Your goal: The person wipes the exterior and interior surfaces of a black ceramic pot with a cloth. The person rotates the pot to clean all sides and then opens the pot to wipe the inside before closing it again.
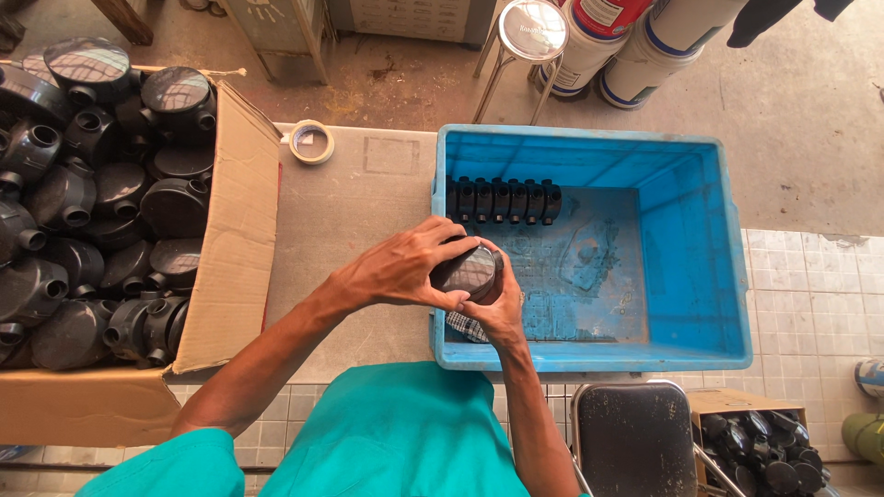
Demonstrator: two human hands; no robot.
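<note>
Both hands clasp a round black plastic junction box (471, 273) over the near rim of the blue plastic crate (700, 276).

The left hand (401, 267) caps it from above and the right hand (497, 313) cradles it from below, fingers closed around it. It looks light, rigid and smooth, best held by its rim. Beyond, a row of black boxes (502, 200) lines the crate's far wall; left on the grey surface (354, 212), a cardboard carton (230, 248) holds more.

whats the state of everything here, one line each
left hand: clasped over the black round box
right hand: gripping the box from beneath
black round box: held above the crate's near edge
blue crate: open, one row of black parts at the back
cardboard box: open, heaped with black boxes
tape roll: lying flat
</note>
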